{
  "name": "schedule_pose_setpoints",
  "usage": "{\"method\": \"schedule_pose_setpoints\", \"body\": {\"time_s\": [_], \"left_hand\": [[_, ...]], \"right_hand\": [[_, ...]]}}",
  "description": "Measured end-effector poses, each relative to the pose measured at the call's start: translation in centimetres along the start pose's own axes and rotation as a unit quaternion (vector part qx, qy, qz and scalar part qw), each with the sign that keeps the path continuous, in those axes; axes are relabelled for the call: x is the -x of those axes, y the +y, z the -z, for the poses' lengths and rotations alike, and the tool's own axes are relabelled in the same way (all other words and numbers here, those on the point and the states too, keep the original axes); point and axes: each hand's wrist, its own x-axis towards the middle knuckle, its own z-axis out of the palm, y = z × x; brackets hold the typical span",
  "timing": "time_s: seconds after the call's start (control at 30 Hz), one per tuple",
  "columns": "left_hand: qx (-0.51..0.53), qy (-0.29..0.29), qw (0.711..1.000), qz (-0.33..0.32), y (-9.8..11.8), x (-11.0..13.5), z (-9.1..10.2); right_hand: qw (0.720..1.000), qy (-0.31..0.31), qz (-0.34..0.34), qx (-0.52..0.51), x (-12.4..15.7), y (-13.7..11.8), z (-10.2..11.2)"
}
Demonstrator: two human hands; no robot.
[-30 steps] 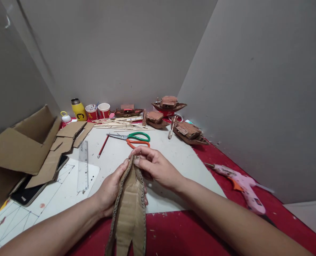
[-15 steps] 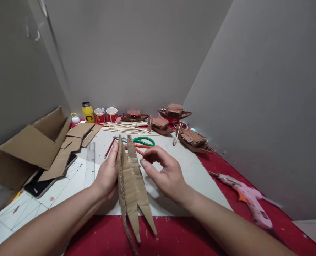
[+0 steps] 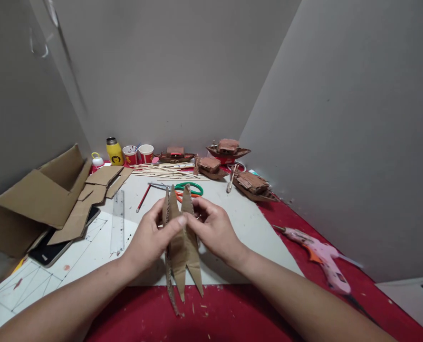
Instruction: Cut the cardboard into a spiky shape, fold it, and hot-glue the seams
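A folded cardboard cutout [image 3: 178, 254] with pointed ends stands upright between my hands over the front of the white sheet. My left hand [image 3: 157, 233] grips it from the left, thumb pressed on its inner face and fingers behind. From the right, my right hand [image 3: 213, 228] pinches the right-hand panel, thumb on the inner face close to the left thumb. Just beyond the cutout lie scissors [image 3: 190, 188] with green and orange handles and a red pencil [image 3: 143, 198]. The fingers behind the cardboard are partly hidden.
A pink glue gun [image 3: 322, 256] lies at the right on the red cloth [image 3: 233, 313]. Several brown model boats [image 3: 254, 185] stand at the back right, near thin sticks [image 3: 165, 170]. At left are a cardboard box [image 3: 36, 194], a phone [image 3: 49, 249] and a clear ruler [image 3: 118, 223].
My right hand has moved left and taken hold of the cutout's right panel. My left thumb has come over onto the inner face. The view has shifted slightly.
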Motion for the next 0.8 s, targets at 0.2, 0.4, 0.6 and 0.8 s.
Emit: {"method": "schedule_pose_setpoints", "body": {"time_s": [0.2, 0.4, 0.6, 0.8], "left_hand": [[-0.025, 0.018, 0.999, 0.022, -0.6, -0.3, -0.2], [-0.036, 0.009, 0.999, 0.038, -0.3, -0.1, -0.7], [-0.166, 0.043, 0.985, 0.028, -1.5, -0.1, -1.3], [-0.054, 0.018, 0.997, 0.047, -1.9, -0.6, -0.7]], "right_hand": [[0.986, -0.098, -0.105, -0.086, -0.7, 0.1, 0.6], [0.989, -0.132, -0.065, -0.027, -0.4, 0.0, 0.8], [0.967, -0.111, 0.001, 0.229, 0.6, 0.7, -0.3], [0.99, -0.086, -0.038, 0.106, -0.1, 1.4, 0.0]]}}
